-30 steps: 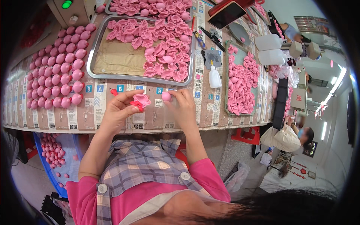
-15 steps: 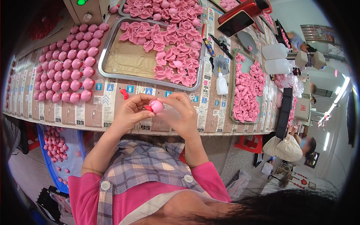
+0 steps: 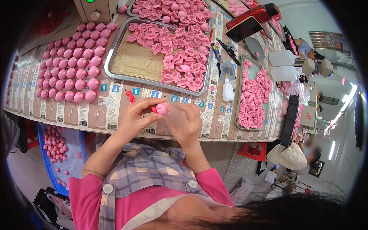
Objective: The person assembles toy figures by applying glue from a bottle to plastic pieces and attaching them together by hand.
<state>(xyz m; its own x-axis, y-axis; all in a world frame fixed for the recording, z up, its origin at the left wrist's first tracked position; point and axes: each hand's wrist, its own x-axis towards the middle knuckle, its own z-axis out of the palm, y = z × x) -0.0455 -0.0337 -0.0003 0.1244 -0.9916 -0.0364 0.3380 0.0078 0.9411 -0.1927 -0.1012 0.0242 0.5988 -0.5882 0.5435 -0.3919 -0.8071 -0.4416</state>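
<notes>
"Pink ball [image 3: 162,109] low over the counter [image 3: 103,119], right between the hands!"

"Big change: a second ago it was apart, over in the right fingers. Now it's up against the left hand's part, so the two appear to be handled as one piece."

"How's the grip?"

"Left hand [image 3: 136,117] pinches it, thumb against fingers. Right hand [image 3: 186,122] is a blur alongside; can't tell if it's gripping."

"And its looks?"

"Round, smooth, pale pink, red knob [image 3: 154,109] on its left."

"Beyond: metal tray [image 3: 153,83], loaded with pink shells [image 3: 180,57]!"
</notes>
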